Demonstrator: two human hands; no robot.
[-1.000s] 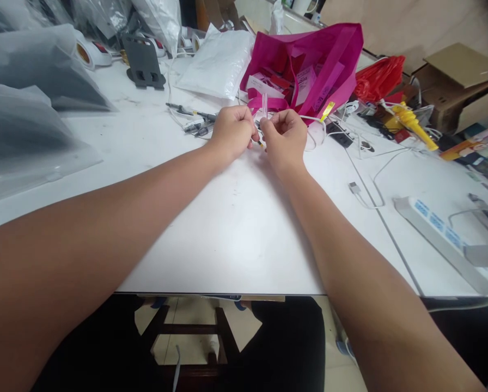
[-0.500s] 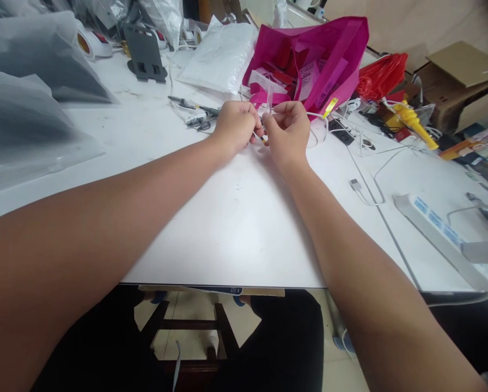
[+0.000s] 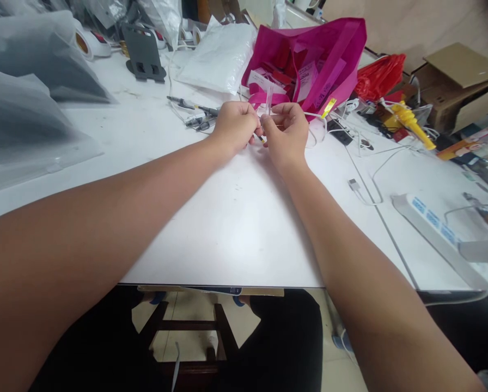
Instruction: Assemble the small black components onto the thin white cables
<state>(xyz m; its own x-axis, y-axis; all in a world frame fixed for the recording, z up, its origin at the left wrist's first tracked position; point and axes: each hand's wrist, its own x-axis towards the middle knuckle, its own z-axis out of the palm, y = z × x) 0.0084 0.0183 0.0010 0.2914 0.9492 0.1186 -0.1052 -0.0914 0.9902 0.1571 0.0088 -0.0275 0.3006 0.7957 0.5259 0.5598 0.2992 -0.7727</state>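
Both hands are close together over the white table [image 3: 236, 218], in front of the pink bag [image 3: 352, 51]. My right hand [image 3: 288, 130] is closed on a clear tube [image 3: 269, 100] that stands upright from its fingertips. Beside it, my left hand [image 3: 238, 128] has its fingers curled in a pinch; what they hold is too small to make out. A dark piece with a yellowish band [image 3: 261, 139] shows between the hands, below the fingers. Several pens [image 3: 201, 115] lie just left of my left hand.
Grey plastic bags [image 3: 35, 125] lie at the left, near a black phone stand [image 3: 144, 54]. A white padded packet [image 3: 217, 60] rests behind the pens. On the right are a power strip [image 3: 432, 223], cables and a red bag [image 3: 380, 76]. Part of another person's hand shows at the right edge.
Both hands keep nearly the same pose and place. The view has shifted slightly, and more of another person's hand shows at the right edge.
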